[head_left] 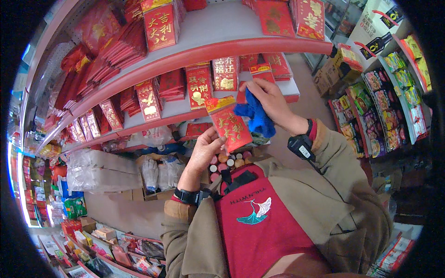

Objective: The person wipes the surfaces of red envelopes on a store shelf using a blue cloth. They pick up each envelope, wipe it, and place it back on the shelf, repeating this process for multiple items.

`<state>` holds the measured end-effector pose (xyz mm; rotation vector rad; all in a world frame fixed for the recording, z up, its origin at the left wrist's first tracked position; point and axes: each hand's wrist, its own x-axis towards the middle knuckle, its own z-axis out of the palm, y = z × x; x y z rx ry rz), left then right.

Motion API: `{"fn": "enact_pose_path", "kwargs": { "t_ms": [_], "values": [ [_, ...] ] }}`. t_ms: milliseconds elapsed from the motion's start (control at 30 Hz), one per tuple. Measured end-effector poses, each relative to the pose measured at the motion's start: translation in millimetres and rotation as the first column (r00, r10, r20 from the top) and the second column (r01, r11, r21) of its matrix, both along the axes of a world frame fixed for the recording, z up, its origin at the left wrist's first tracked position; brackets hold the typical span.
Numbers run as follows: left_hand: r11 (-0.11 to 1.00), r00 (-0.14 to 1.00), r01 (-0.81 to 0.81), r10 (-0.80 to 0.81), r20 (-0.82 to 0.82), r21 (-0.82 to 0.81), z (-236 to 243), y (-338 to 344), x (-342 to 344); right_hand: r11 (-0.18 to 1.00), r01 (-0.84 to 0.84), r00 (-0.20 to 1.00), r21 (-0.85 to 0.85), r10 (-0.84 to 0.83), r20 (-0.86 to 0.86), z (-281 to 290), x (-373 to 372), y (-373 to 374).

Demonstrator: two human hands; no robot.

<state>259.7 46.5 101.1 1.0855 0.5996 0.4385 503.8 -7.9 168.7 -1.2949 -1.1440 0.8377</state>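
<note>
My left hand (205, 147) grips a pack of red envelopes (231, 126) by its lower left side. The pack is tilted, with gold characters on its front and a yellow header strip on top. In my right hand (271, 103) is a bunched blue cloth (256, 118), pinched between thumb and fingers. The cloth hangs against the right edge of the pack; whether it presses on it I cannot tell. Just behind both hands, the lower shelf (175, 110) carries more red envelope packs (199, 88) in rows.
Above runs a red-edged upper shelf (204, 52) stacked with red envelopes (160, 28). Plastic-wrapped bundles (103, 172) and a box of gloves (160, 172) lie below. Several round-lidded containers (230, 162) stand under the hands. Racks of snack packets (382, 99) stand to the right.
</note>
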Motion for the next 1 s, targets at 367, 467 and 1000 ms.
{"fn": "enact_pose_path", "kwargs": {
  "t_ms": [367, 467, 1000],
  "values": [
    [0.997, 0.985, -0.039, 0.050, 0.166, -0.069, 11, 1, 12, 0.889, -0.376, 0.606, 0.263, 0.021, 0.795, -10, -49, 8],
    [0.985, 0.988, -0.075, 0.094, 0.121, -0.153, 7, 4, 7, 0.873, -0.440, 0.529, 0.212, 0.061, 0.846, -15, -49, 1],
    [0.996, 0.998, 0.015, -0.020, 0.058, 0.089, 10, 8, -2, 0.840, -0.470, 0.434, 0.269, -0.045, 0.900, -8, -46, 4]
  ]
}}
